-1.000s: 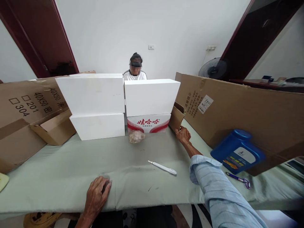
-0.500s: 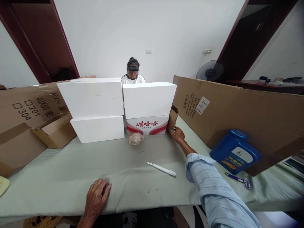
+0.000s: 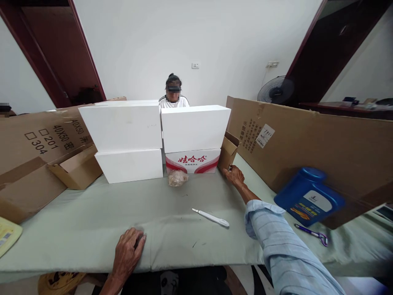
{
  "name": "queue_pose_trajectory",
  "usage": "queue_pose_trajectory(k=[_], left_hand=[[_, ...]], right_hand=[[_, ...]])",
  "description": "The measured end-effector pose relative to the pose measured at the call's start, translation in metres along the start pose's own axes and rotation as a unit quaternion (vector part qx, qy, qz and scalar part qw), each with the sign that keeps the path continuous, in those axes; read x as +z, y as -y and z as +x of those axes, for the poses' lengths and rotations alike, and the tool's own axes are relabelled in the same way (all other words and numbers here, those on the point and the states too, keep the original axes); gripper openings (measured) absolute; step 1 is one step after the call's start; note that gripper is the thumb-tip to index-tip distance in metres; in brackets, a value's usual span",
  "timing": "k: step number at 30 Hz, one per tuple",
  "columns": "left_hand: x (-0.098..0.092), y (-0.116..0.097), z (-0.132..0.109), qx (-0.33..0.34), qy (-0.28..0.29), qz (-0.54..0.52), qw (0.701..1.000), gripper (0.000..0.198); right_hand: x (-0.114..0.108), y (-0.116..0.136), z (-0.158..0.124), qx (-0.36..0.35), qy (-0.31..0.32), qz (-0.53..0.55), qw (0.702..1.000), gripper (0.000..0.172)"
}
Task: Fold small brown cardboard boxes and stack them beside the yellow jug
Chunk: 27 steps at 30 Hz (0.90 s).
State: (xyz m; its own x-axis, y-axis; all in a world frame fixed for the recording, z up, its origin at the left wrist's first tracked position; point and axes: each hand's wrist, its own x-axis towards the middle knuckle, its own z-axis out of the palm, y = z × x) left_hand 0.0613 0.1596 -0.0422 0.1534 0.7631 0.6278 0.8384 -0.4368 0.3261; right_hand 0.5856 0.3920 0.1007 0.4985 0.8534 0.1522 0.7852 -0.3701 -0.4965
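Small carton point(image 3: 228, 150) stands swung outward from the right box stack point(image 3: 194, 130) versus half a second ago. Left hand point(image 3: 129, 249) rests on the table point(image 3: 172, 229), fingers loosely curled, contents hidden; probably bracing. Right hand point(image 3: 236, 176) pinches the carton's low near corner beside the stack, apparently steering it.

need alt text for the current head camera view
A person's right hand touches a small open cardboard box beside stacked white boxes, while the left hand rests on a green cloth. A white knife lies on it, a blue jug at right; another person is behind the white boxes.
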Motion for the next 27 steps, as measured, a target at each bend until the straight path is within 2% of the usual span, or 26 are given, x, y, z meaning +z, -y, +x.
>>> queue_pose_trajectory(k=[6,10,13,16,18,21,24,27], left_hand=[[-0.003,-0.004,0.003,-0.009,0.001,0.0,1.0,0.035],[-0.006,-0.006,0.006,-0.014,0.003,0.002,1.0,0.032],[-0.007,-0.008,0.007,-0.02,0.011,0.006,1.0,0.031],[-0.008,-0.009,0.008,-0.034,0.02,-0.007,0.999,0.028],[-0.009,-0.009,0.009,-0.05,0.025,-0.03,0.998,0.026],[-0.011,-0.01,0.012,-0.09,0.038,-0.082,0.992,0.024],[-0.011,-0.012,0.016,-0.123,0.047,-0.108,0.985,0.022],[-0.011,-0.011,0.022,-0.143,0.051,-0.107,0.983,0.016]], right_hand=[[-0.005,-0.005,-0.007,-0.005,0.008,-0.02,1.0,0.058],[-0.014,-0.006,-0.022,-0.041,0.02,-0.036,0.998,0.054],[-0.015,-0.004,-0.055,-0.114,0.045,-0.041,0.992,0.04],[-0.008,-0.008,-0.113,-0.22,0.1,-0.034,0.97,0.029],[0.002,-0.016,-0.158,-0.285,0.127,-0.027,0.95,0.029],[0.017,-0.032,-0.21,-0.395,0.117,-0.024,0.911,0.032],[0.028,-0.05,-0.228,-0.427,0.078,-0.012,0.901,0.03],[0.033,-0.072,-0.212,-0.418,0.021,0.027,0.908,0.023]])
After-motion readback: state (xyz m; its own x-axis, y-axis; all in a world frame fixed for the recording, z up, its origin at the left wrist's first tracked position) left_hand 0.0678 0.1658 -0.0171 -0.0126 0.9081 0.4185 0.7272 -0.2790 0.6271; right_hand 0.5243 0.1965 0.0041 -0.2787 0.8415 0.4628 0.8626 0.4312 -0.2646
